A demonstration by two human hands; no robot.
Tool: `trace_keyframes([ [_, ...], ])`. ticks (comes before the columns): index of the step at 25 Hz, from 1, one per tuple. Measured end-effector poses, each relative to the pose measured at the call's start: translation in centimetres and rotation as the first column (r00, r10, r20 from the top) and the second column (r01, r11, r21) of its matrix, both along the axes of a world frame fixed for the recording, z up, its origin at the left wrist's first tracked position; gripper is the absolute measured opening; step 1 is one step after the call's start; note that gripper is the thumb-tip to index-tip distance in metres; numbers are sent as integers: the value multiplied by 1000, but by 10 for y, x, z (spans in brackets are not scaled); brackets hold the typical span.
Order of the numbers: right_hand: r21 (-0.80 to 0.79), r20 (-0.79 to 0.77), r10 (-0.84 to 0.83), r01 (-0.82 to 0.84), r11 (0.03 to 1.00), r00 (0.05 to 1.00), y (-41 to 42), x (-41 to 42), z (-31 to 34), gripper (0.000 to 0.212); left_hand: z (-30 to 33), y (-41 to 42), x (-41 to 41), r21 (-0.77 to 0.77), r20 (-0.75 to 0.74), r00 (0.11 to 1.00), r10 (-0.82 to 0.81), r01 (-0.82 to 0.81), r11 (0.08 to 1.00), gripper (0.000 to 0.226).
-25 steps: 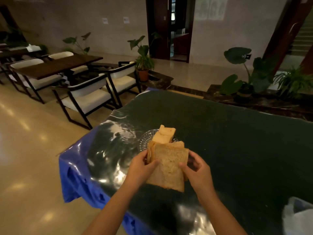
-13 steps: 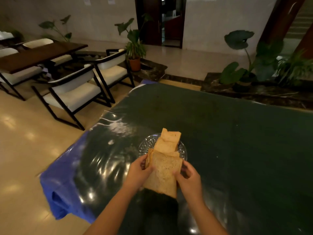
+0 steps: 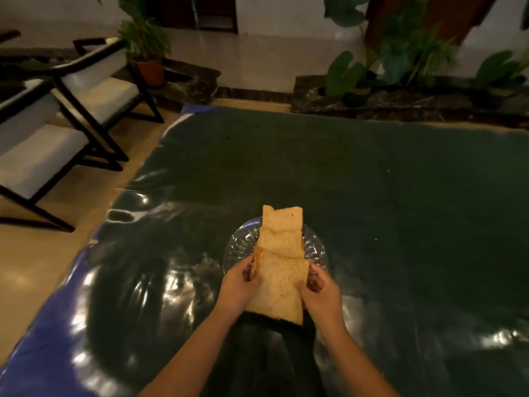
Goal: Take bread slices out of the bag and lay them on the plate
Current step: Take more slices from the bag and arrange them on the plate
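A small stack of brown bread slices (image 3: 279,285) is held between both hands just in front of the plate. My left hand (image 3: 239,285) grips its left edge and my right hand (image 3: 320,295) grips its right edge. A clear glass plate (image 3: 239,247) sits on the dark table just beyond, with two bread slices (image 3: 282,230) lying on it, overlapping, the far one sticking past the rim. The bag is out of view.
The table (image 3: 372,196) has a dark green top under glossy plastic with a blue edge at the left. Black-framed chairs (image 3: 71,116) with white cushions stand on the floor at left. Potted plants (image 3: 400,61) line the far side.
The camera has tilted down and the view has shifted. My hands and the held slices have dropped closer to the near rim of the plate. The bag at the right has left the view.
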State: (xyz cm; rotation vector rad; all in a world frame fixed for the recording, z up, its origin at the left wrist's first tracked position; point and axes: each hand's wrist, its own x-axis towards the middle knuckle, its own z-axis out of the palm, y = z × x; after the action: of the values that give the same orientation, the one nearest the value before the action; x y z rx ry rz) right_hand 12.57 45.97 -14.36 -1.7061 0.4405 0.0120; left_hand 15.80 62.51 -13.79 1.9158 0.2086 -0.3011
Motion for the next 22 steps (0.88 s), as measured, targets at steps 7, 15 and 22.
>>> trace_keyframes([
  [7,-92,-36,-107,103,990,994,8,17,-28,40,-32,2,33,70,74,992,-101,96,993,44],
  [15,-336,-65,-74,48,941,995,10,25,-32,37,-36,0,31,233,147,989,-16,-19,972,49],
  [22,-306,-65,-215,186,934,974,19,11,-34,30,-33,-12,4,327,180,984,-9,-52,944,19],
])
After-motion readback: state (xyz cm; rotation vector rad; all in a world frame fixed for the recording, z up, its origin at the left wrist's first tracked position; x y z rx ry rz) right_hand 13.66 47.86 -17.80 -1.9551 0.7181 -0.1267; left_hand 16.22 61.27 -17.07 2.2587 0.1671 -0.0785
